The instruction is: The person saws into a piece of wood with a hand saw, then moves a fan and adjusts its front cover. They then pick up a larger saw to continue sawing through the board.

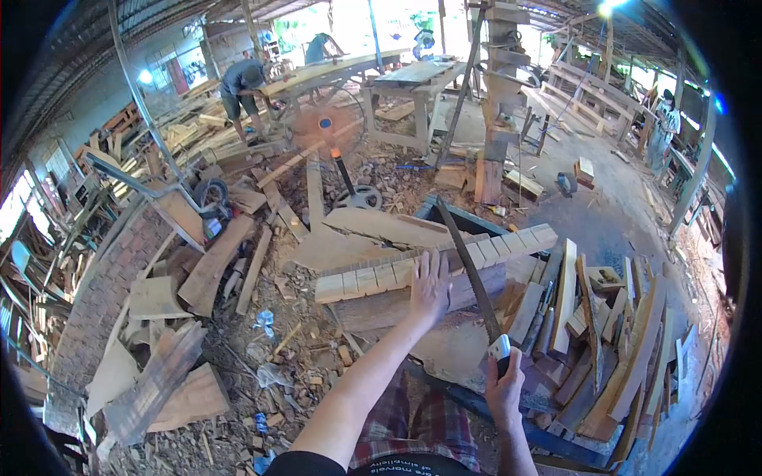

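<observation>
My left hand (429,287) lies flat on a long pale timber (361,280), fingers stretched over its top edge. A row of evenly spaced cuts runs along that timber. In my right hand (504,383) is the light-coloured handle of a handsaw (475,278). The saw's long dark blade slants up and away across the timber, just right of my left hand. Whether the teeth sit inside a cut is too fine to tell. Beneath the timber is a darker wooden block (381,312), and a dark open box (464,216) shows behind it.
Stacked wood offcuts (587,341) crowd my right side. Boards (163,381) and chips cover the ground at left. A wheelbarrow (178,206) stands at back left. A person (243,83) bends over a long plank, another (667,123) stands far right. A wooden workbench (417,75) is behind.
</observation>
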The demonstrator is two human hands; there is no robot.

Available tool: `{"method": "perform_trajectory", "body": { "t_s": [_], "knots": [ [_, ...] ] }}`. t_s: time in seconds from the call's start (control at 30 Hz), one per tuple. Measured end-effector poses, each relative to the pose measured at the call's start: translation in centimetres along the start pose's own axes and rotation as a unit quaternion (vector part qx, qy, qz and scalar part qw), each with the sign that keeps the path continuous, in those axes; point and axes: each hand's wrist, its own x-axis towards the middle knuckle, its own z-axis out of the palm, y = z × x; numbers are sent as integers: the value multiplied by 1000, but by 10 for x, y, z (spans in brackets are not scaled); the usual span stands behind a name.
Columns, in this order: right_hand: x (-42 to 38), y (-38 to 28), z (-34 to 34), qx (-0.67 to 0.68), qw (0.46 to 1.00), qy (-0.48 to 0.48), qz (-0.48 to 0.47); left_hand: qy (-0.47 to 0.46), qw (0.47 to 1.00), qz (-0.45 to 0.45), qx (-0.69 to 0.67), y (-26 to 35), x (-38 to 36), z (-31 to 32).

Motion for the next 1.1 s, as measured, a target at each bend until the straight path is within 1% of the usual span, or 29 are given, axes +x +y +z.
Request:
{"method": "perform_trajectory", "body": {
  "t_s": [0.03, 0.07, 0.1, 0.13, 0.17, 0.2, 0.23, 0.27, 0.3, 0.33, 0.37, 0.43, 0.47, 0.5, 0.57, 0.6, 0.63, 0.67, 0.73, 0.77, 0.83, 0.87, 0.93, 1.07, 1.1],
  "knots": [
    [-1, 4, 1, 9, 1000, 0, 0, 6, 999, 28, -21, 2, -6, -14],
    [-2, 6, 1, 12, 1000, -11, 21, -30, 996, -12, -82, 8, -14, -28],
    [-1, 5, 2, 18, 1000, -11, 18, -27, 997, -10, -76, 14, -13, -49],
    [-1, 3, 3, 18, 1000, -5, 16, -144, 977, -63, -144, 20, -12, -71],
    [-2, 2, 4, 18, 1000, 1, 14, -258, 936, -116, -208, 27, -12, -91],
    [-2, 7, 5, 8, 1000, 2, -3, -258, 937, -117, -204, 36, -13, -107],
    [0, 13, 8, 9, 1000, -2, -3, -241, 887, -171, -356, 48, -15, -120],
    [-2, 19, 9, 9, 1000, 2, -21, -219, 808, -224, -498, 61, -22, -136],
    [-1, 19, 8, 10, 999, 8, -41, -220, 807, -229, -499, 73, -23, -156],
    [-1, 9, 4, 24, 999, 0, -38, -201, 779, -145, -577, 84, -21, -179],
    [-1, 15, 5, 25, 999, -1, -38, -180, 740, -57, -646, 93, -18, -203],
    [-6, 35, 6, 126, 990, -36, -58, -188, 675, 60, -711, 106, -11, -262],
    [2, 14, 9, 27, 993, -50, 107, -218, 631, 107, -737, 106, -10, -288],
    [2, 15, 10, 30, 993, -46, 108, -246, 583, 158, -758, 106, -9, -310],
    [-1, 18, 10, 8, 997, 24, -75, -278, 445, 177, -833, 116, -13, -343],
    [-1, 14, 7, 19, 998, 15, -53, -245, 415, 244, -841, 123, -13, -342],
    [-1, 12, 6, 19, 998, 18, -52, -210, 384, 307, -845, 129, -14, -341],
    [0, 11, 6, 15, 999, 17, -48, -212, 383, 308, -845, 132, -19, -345],
    [-1, 13, 7, 13, 999, 16, -46, -260, 306, 276, -873, 136, -29, -353],
    [-1, 16, 9, 13, 998, 22, -53, -260, 307, 278, -872, 137, -32, -353],
    [0, 20, 9, 12, 997, 31, -66, -283, 292, 310, -860, 138, -34, -349],
    [-1, 20, 10, 15, 998, 22, -55, -283, 294, 313, -858, 137, -36, -348],
    [0, 20, 10, 17, 999, 15, -45, -317, 293, 335, -838, 135, -38, -346],
    [-1, 18, 10, 16, 999, 14, -45, -320, 277, 340, -840, 127, -42, -343],
    [-2, 17, 10, 19, 998, 18, -51, -284, 265, 324, -863, 128, -47, -343]
  ]
}}
